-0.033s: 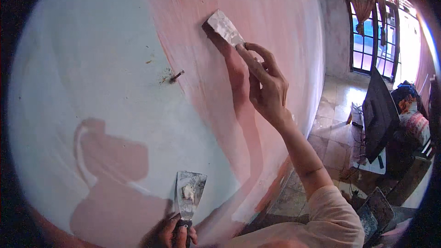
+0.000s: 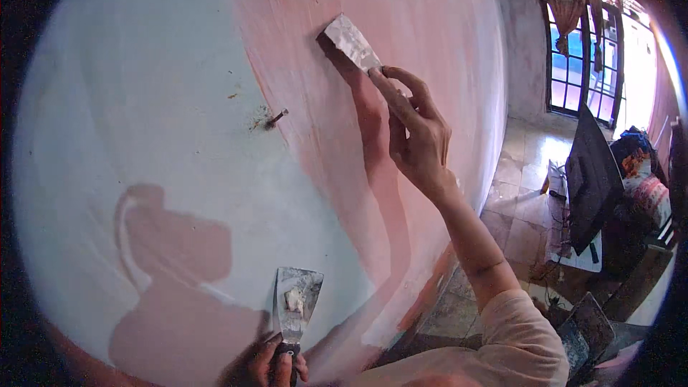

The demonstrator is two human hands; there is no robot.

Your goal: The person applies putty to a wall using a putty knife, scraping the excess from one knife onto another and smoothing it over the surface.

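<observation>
My right hand [image 2: 423, 132] is closed round a putty knife [image 2: 351, 41], its blade smeared with whitish filler. The blade lies at or close to the pink part of the wall [image 2: 437, 50]; whether it touches I cannot tell. Its handle is mostly hidden by my fingers. Low in the view, my left hand [image 2: 276, 369] grips the dark handle of a second putty knife [image 2: 299, 283], blade upward. A lump of pale filler [image 2: 294, 299] sits on that blade. Left of the pink stretch, the wall is pale blue-green [image 2: 143, 122].
A nail [image 2: 278, 119] sticks out of the wall between my two hands. To the right stand a dark flat screen [image 2: 593, 179] and a heap of cloth items [image 2: 645, 186]. Behind them is a barred window [image 2: 580, 57] with curtains, above a tiled floor [image 2: 512, 201].
</observation>
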